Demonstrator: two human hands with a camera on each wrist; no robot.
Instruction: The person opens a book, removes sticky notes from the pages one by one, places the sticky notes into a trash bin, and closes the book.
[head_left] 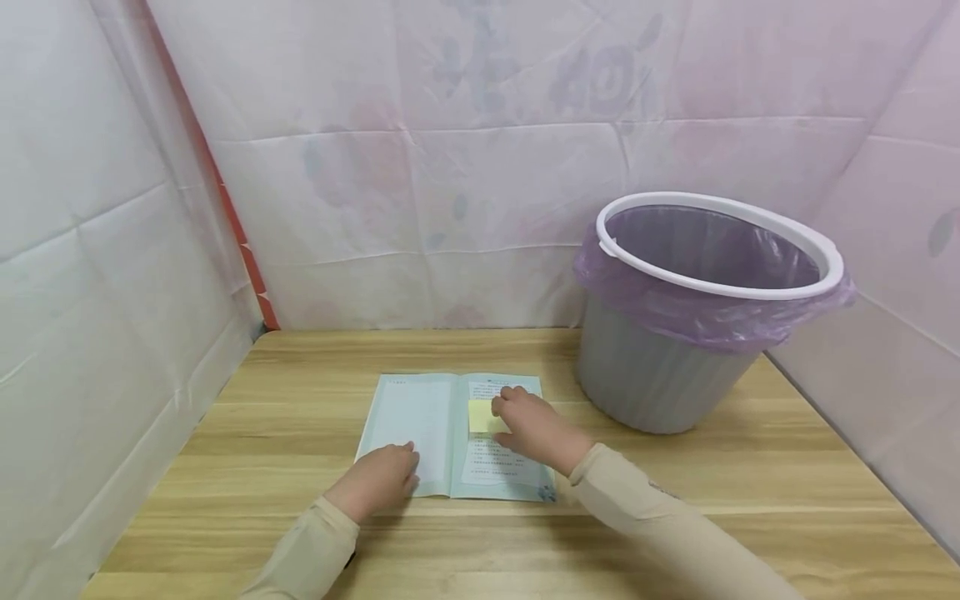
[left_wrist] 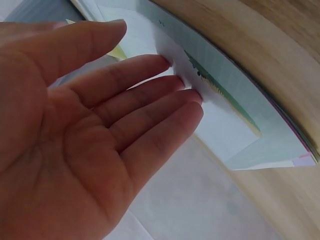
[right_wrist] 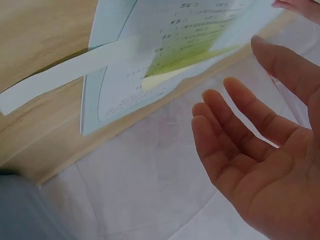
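Note:
An open booklet [head_left: 452, 467] with pale green page borders lies on the table, printed text on its right page. My left hand [head_left: 384, 479] is at the lower left page; in the left wrist view its fingers [left_wrist: 150, 107] are extended, their tips against the page. On the right page is a yellow sticky note [head_left: 481, 418], one edge standing up from the paper in the right wrist view. My right hand [head_left: 536, 429] hovers over the note's right part and partly hides it. Its fingers [right_wrist: 225, 125] are loosely bent, apart from the note, holding nothing.
A grey trash bin [head_left: 652, 375] with a white rim and purple liner stands at the table's right rear. A white strip [right_wrist: 55, 75] sticks out past the booklet's edge. Pale cloth [head_left: 337, 208] hangs behind and beside the wooden table [head_left: 300, 400].

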